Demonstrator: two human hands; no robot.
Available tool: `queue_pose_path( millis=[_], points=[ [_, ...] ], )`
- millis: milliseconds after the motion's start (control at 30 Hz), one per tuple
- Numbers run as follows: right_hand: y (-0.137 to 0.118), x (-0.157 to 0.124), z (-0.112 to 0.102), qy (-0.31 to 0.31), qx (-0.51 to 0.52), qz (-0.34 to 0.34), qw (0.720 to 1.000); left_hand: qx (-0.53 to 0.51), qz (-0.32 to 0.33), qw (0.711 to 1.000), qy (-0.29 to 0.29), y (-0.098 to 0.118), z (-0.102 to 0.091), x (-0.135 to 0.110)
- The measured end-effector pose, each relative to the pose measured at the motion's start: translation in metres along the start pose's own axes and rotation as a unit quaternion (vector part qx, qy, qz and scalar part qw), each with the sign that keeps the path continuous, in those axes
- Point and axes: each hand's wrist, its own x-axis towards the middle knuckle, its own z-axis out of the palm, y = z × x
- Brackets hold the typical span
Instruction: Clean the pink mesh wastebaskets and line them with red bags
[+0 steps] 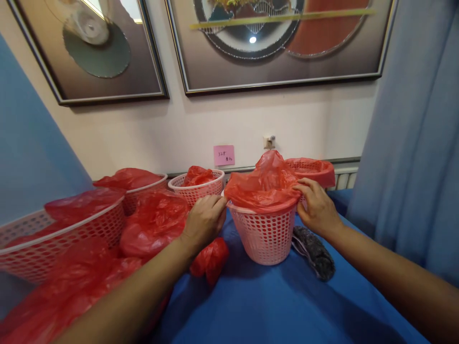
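A small pink perforated basket [266, 235] stands on the blue tablecloth [272, 301] in front of me. A red plastic bag [267, 186] is draped over its rim and bulges up in the middle. My left hand [204, 220] is closed, pinching the bag's edge at the basket's left rim. On the right rim, my right hand [317, 206] grips the bag's edge with curled fingers.
More pink baskets lined with red bags stand behind and left: one at the back centre [199, 187], one behind the near basket [311, 168], two large ones at left [60, 234]. Loose red bags [211, 258] lie by my left wrist. A dark grey cloth [315, 251] lies at right. Blue curtain [412, 143] at right.
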Motion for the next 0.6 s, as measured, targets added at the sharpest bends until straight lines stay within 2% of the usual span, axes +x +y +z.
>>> queue_pose_path(
  millis=[133,267,367,433,533,600],
  points=[
    [-0.034,-0.006,-0.006,-0.002,0.040,-0.046,0.998,-0.106,-0.056,0.985,0.121,0.008,-0.005,0.006],
    [-0.062,-0.010,-0.003,-0.031,0.103,-0.078,0.991,-0.252,-0.164,0.938,0.171,0.017,-0.015,0.023],
    [-0.077,-0.012,0.003,-0.040,0.141,-0.078,0.986,-0.338,-0.223,0.899,0.167,0.022,-0.023,0.041],
    [-0.082,-0.013,0.007,-0.034,0.140,-0.077,0.987,-0.344,-0.244,0.894,0.149,0.024,-0.026,0.052],
    [-0.082,-0.016,0.012,-0.027,0.129,-0.079,0.988,-0.317,-0.257,0.907,0.103,0.024,-0.023,0.060],
    [-0.079,-0.019,0.013,-0.017,0.125,-0.084,0.988,-0.367,-0.294,0.878,0.084,0.019,-0.014,0.060]
  ],
)
